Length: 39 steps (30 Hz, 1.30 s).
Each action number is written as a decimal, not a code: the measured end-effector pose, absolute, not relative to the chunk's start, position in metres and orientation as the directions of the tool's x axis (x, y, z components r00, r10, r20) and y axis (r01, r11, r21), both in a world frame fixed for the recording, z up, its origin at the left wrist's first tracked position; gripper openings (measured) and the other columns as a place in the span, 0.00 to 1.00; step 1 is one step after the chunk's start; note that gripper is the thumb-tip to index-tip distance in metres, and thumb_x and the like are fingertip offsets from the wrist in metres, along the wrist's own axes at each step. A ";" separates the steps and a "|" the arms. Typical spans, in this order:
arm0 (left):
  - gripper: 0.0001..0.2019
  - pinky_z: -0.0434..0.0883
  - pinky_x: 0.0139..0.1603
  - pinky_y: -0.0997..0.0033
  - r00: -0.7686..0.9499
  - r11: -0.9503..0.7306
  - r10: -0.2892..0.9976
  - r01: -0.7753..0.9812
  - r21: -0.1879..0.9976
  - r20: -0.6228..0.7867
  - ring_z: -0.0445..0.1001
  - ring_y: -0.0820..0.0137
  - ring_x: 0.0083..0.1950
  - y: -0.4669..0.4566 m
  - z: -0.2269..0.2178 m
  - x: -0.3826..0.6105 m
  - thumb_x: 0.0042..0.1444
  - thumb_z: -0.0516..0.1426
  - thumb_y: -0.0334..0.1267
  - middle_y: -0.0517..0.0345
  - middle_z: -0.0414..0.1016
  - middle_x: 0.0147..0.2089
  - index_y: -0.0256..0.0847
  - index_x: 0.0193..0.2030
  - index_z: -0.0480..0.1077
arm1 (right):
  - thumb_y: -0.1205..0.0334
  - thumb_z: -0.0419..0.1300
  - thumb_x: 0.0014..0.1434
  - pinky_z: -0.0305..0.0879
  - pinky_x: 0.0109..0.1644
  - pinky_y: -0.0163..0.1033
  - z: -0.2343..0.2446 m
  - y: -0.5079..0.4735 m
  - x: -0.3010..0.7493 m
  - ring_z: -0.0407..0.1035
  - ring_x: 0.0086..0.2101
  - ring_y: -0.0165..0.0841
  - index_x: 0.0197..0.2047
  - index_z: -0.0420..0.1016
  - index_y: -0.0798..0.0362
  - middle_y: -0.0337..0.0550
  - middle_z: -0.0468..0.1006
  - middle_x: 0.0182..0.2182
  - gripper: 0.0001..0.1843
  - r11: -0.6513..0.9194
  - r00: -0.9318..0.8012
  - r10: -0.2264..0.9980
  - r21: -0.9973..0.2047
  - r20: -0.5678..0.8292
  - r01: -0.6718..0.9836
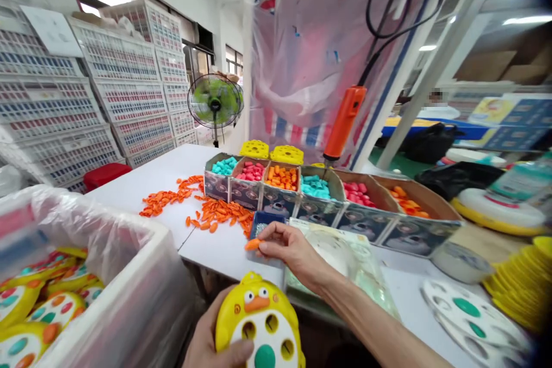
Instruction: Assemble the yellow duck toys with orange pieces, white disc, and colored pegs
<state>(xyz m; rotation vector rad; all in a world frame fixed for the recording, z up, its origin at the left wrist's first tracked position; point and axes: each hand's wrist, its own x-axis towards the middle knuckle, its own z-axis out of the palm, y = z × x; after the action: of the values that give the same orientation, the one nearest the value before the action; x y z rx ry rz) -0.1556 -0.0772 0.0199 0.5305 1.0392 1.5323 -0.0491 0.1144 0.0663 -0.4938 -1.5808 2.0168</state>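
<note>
My left hand (207, 338) grips a yellow chick-shaped plastic toy (261, 330) at the bottom centre, its thumb pressed on the white front. The toy has eyes, an orange beak, a green round spot and several dark holes. Between the thumb and fingers of my right hand (290, 246) is a small orange plastic piece (252, 245), held above the white table just beyond the toy. Close behind that hand sits a small blue box (264, 219) of tiny metal parts. A pile of loose orange pieces (224, 211) lies to its left.
Cardboard bins (280, 198) hold teal, pink and orange pieces. An orange electric screwdriver (345, 121) hangs above them. A plastic-lined crate (142, 276) of finished-looking chick toys stands left. White discs (474, 322) and stacked yellow parts (524, 279) lie right. A fan (215, 102) stands behind.
</note>
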 end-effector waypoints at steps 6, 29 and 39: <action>0.39 0.78 0.47 0.59 -0.199 0.083 0.959 -0.489 0.868 -0.204 0.80 0.47 0.54 -0.076 0.029 -0.133 0.42 0.74 0.44 0.44 0.82 0.53 0.41 0.60 0.65 | 0.51 0.66 0.61 0.67 0.49 0.40 0.060 0.083 0.012 0.74 0.43 0.36 0.44 0.84 0.46 0.43 0.81 0.40 0.11 0.181 -0.777 0.613 -0.983 0.147 -0.043; 0.30 0.75 0.56 0.66 -0.094 -0.024 0.995 0.001 1.000 0.024 0.80 0.58 0.55 -0.073 0.023 -0.115 0.51 0.63 0.32 0.54 0.79 0.58 0.47 0.62 0.66 | 0.57 0.67 0.60 0.67 0.47 0.40 0.063 0.067 0.052 0.73 0.42 0.36 0.42 0.83 0.48 0.44 0.79 0.40 0.08 0.471 -0.710 0.639 -0.880 0.296 0.057; 0.32 0.75 0.56 0.69 -0.076 0.035 0.997 0.277 0.960 -0.014 0.80 0.59 0.54 -0.076 0.035 -0.117 0.48 0.63 0.29 0.54 0.80 0.58 0.46 0.63 0.68 | 0.56 0.64 0.62 0.67 0.49 0.40 0.073 0.062 0.055 0.74 0.43 0.37 0.45 0.83 0.49 0.44 0.82 0.41 0.11 0.242 -0.809 0.579 -0.969 0.101 0.053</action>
<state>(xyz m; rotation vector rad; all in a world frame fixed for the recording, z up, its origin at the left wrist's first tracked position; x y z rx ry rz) -0.1169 -0.0759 0.0347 1.3591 1.4826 1.0979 0.0550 0.0622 0.0729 -0.5768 -2.0789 1.5944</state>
